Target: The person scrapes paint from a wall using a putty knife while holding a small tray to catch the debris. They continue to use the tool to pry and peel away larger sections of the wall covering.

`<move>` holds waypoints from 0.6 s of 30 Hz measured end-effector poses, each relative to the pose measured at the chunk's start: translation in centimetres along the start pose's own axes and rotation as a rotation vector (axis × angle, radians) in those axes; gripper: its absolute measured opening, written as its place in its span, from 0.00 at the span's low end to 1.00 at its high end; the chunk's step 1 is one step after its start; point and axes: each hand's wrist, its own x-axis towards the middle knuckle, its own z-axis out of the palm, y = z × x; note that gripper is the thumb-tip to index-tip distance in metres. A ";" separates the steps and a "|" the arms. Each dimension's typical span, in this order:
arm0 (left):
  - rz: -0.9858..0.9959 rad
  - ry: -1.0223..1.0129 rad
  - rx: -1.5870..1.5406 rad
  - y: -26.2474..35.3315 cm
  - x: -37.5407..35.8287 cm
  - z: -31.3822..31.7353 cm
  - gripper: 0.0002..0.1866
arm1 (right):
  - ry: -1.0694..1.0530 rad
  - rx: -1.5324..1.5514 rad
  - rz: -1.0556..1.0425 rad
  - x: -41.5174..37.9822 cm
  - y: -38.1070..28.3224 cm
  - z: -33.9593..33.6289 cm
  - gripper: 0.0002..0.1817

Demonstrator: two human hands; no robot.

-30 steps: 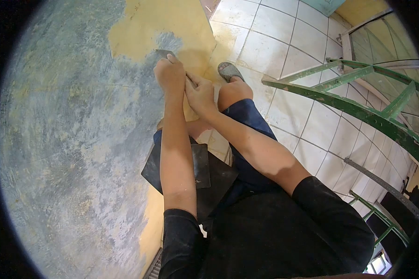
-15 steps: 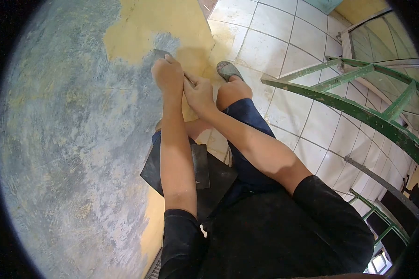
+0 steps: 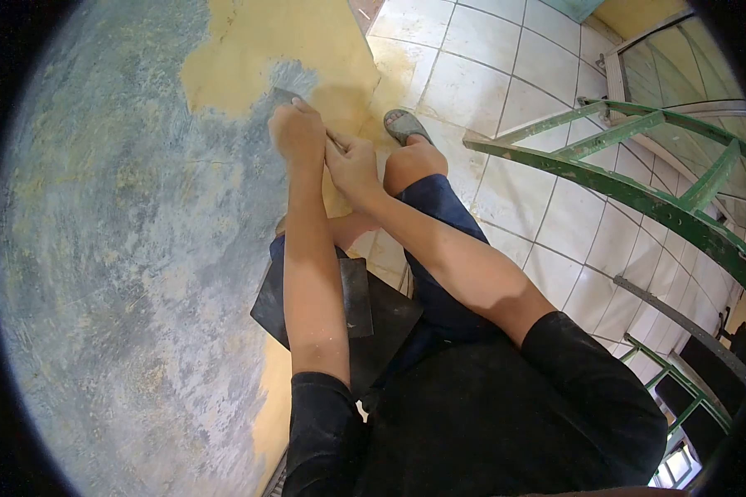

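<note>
The wall (image 3: 141,248) on the left has a patchy grey coating over yellow. A dark flat blade (image 3: 283,95) lies against it at the border of grey and yellow. My left hand (image 3: 298,131) is wrapped round this tool, its fingers near the blade. Just right of it, my right hand (image 3: 354,170) is closed on the tool's handle, which is mostly hidden by both hands. Below my forearms, dark flat sheets (image 3: 381,311) rest at my lap.
A green metal ladder (image 3: 572,170) stands at the right on the white tiled floor (image 3: 547,215). Behind it is a glass-paned frame (image 3: 667,70). My sandalled foot (image 3: 406,126) is near the wall's base. Another green frame (image 3: 680,385) shows at the lower right.
</note>
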 end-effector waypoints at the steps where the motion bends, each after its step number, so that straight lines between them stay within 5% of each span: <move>1: -0.001 -0.001 -0.002 0.0 -0.1 0.0 0.20 | 0.001 -0.002 0.000 0.0 -0.2 -0.1 0.18; 7: 0.016 -0.022 -0.013 0.8 0.7 0.4 0.18 | 0.050 0.041 -0.036 1.3 1.5 0.6 0.19; 9: 0.169 0.114 0.033 0.5 0.9 1.1 0.18 | 0.033 -0.006 0.109 1.4 0.5 0.4 0.19; 15: 0.022 0.030 0.044 0.0 -0.8 -1.3 0.17 | -0.003 -0.030 -0.094 -0.7 -0.1 0.4 0.19; 18: 0.060 0.048 -0.003 -0.1 -0.3 -0.6 0.18 | 0.007 -0.051 -0.026 -0.4 -0.6 0.2 0.19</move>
